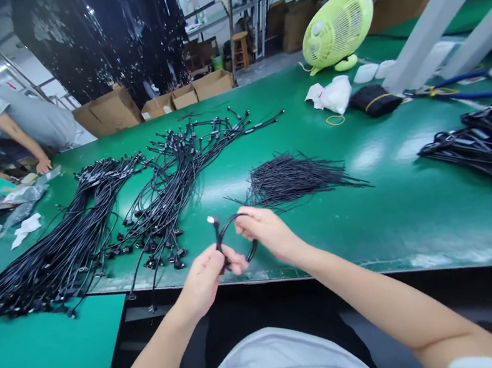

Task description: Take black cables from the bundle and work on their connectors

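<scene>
A black cable [227, 225] with a light-tipped plug is bent into a loop between my hands, above the front edge of the green table. My left hand [208, 270] pinches it near the plug end. On the other side of the loop, my right hand [263, 225] has its fingers closed round the cable. Just beyond my right hand lies a pile of thin black ties [292, 177]. Loose black cables with plugs [177, 171] are spread to the left of that pile.
A larger bundle of straight cables [79, 239] lies at the left. Looped, tied cables [490, 141] are heaped at the right. Farther back are a green fan [337, 25], blue-handled pliers [458, 88] and a black bundle [374, 100]. Another person [9, 111] leans over the far left end.
</scene>
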Motion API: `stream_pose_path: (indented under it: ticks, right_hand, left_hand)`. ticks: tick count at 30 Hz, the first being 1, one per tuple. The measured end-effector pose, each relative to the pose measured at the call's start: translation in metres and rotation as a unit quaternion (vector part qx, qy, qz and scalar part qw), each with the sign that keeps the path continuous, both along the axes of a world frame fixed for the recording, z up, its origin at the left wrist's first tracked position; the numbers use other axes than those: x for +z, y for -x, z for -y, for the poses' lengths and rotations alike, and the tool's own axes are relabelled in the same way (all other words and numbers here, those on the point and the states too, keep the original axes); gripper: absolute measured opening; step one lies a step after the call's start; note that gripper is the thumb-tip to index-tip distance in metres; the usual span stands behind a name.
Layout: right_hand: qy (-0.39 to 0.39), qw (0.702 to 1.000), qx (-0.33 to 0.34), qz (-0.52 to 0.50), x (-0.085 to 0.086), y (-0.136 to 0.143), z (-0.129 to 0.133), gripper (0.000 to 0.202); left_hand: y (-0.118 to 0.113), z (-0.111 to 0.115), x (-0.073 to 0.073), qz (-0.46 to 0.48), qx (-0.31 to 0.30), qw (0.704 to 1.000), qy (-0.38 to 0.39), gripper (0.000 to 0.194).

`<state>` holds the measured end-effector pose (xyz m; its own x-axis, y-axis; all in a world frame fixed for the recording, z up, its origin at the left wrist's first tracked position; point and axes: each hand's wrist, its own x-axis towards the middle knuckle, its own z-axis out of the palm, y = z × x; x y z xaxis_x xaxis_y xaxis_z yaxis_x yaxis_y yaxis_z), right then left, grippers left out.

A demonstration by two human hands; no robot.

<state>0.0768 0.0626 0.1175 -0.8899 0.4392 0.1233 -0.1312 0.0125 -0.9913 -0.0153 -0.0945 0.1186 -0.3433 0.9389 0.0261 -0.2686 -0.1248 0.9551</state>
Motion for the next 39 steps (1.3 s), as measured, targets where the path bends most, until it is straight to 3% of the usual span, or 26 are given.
stream_pose_path:
  ticks: [5, 7, 10, 12, 15, 24, 27, 31, 36, 39]
  right_hand:
    - [0.235, 0.971, 0.022, -0.030, -0.005, -0.001, 0.028, 0.035]
    - [0.240, 0.970, 0.024, -0.023, -0.003, -0.002, 0.041, 0.038]
    - [0.184, 0.982, -0.016, -0.035, -0.007, -0.002, 0.054, 0.046]
    - [0.177, 0.983, -0.037, -0.038, -0.013, -0.001, 0.056, 0.050]
    - [0.227, 0.973, -0.030, -0.017, -0.019, 0.000, 0.054, 0.058]
    - [0.321, 0.944, 0.019, -0.065, -0.016, -0.005, 0.048, 0.063]
    - [0.317, 0.943, 0.052, -0.082, -0.016, -0.010, 0.041, 0.064]
    - [0.277, 0.953, 0.075, -0.094, -0.012, -0.013, 0.038, 0.050]
    - [0.309, 0.941, 0.099, -0.095, -0.009, -0.014, 0.035, 0.045]
    - [0.316, 0.935, 0.098, -0.126, -0.011, -0.018, 0.030, 0.042]
  left_hand:
    - [-0.012, -0.004, -0.036, -0.088, 0.093, 0.990, 0.062, 0.030]
    - [-0.017, -0.004, -0.044, -0.129, 0.049, 0.986, 0.095, 0.027]
    - [-0.021, -0.001, -0.047, -0.147, -0.028, 0.980, 0.134, 0.035]
    - [-0.020, 0.003, -0.046, -0.101, -0.061, 0.983, 0.139, 0.042]
    - [-0.015, 0.007, -0.044, 0.000, -0.120, 0.983, 0.142, 0.041]
    - [-0.019, -0.003, -0.048, 0.091, -0.195, 0.963, 0.164, 0.036]
    - [-0.018, 0.000, -0.041, 0.118, -0.204, 0.958, 0.163, 0.026]
    - [-0.021, 0.002, -0.032, 0.205, -0.263, 0.932, 0.146, 0.029]
    - [-0.044, -0.002, -0.032, 0.380, -0.218, 0.892, 0.113, 0.043]
    - [-0.058, -0.006, -0.030, 0.454, -0.164, 0.867, 0.120, 0.039]
